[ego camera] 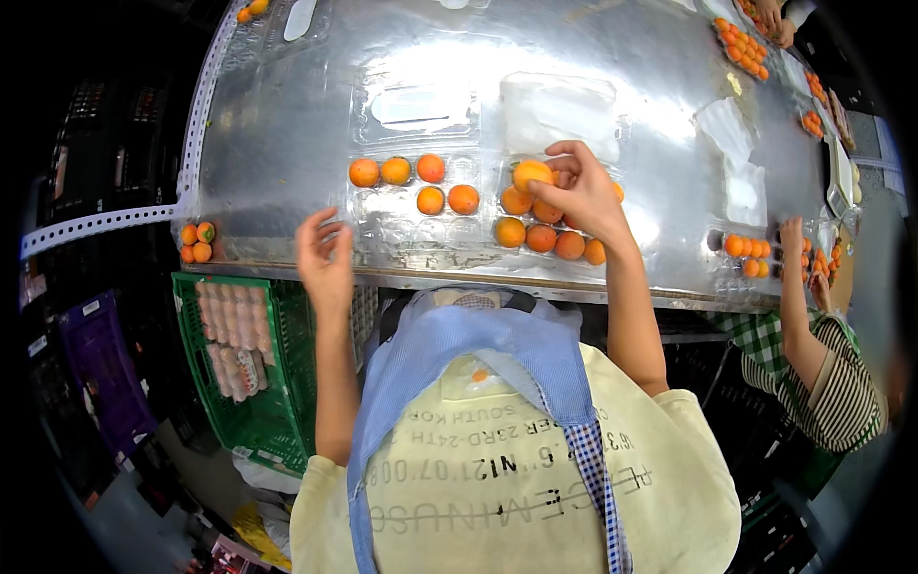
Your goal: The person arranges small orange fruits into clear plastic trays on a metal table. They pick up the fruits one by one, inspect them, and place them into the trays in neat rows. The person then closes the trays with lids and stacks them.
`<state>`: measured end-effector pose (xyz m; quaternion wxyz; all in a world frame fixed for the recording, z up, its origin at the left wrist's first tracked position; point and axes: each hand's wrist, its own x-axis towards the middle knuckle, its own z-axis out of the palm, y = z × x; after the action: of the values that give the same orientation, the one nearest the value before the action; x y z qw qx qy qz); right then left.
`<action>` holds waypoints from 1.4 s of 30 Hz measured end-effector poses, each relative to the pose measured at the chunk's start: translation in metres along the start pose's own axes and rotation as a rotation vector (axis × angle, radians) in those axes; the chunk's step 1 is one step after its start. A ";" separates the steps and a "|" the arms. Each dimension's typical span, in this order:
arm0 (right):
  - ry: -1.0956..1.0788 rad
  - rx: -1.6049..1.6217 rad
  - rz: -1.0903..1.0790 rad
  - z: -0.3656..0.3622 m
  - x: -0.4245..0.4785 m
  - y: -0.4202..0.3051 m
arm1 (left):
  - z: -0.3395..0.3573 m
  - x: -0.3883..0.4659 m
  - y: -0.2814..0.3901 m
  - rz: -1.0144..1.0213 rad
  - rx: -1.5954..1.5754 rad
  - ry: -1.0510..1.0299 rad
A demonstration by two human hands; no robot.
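My right hand (589,195) grips a yellow-orange apricot (532,172) between thumb and fingers. It is over a clear plastic tray holding several apricots (541,237), and my hand hides part of them. The lid (559,115) of that tray lies behind it, hazy with glare. To the left, another clear plastic clamshell (384,208) has several apricots (430,168) in some of its hollows; its lid (416,118) is folded back. My left hand (324,258) hovers by the table's front edge, left of this clamshell, fingers loosely curled and apart, holding nothing.
Several apricots (197,242) sit at the metal table's (272,143) left corner. Below stands a green crate (224,373) with packed trays (233,316). On the right, a co-worker's arm (796,287) reaches over filled trays (747,247). Another person's hands (778,21) are at the far right.
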<state>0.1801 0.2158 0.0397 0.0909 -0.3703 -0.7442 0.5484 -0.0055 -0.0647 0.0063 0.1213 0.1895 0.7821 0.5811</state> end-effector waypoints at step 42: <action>-0.260 0.472 -0.037 0.098 -0.045 -0.042 | 0.030 0.008 0.057 0.060 -0.245 -0.610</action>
<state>0.1403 0.1083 0.0515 0.0883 -0.2517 -0.6079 0.7478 0.0083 -0.0208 0.0523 0.3546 0.3617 0.6282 0.5905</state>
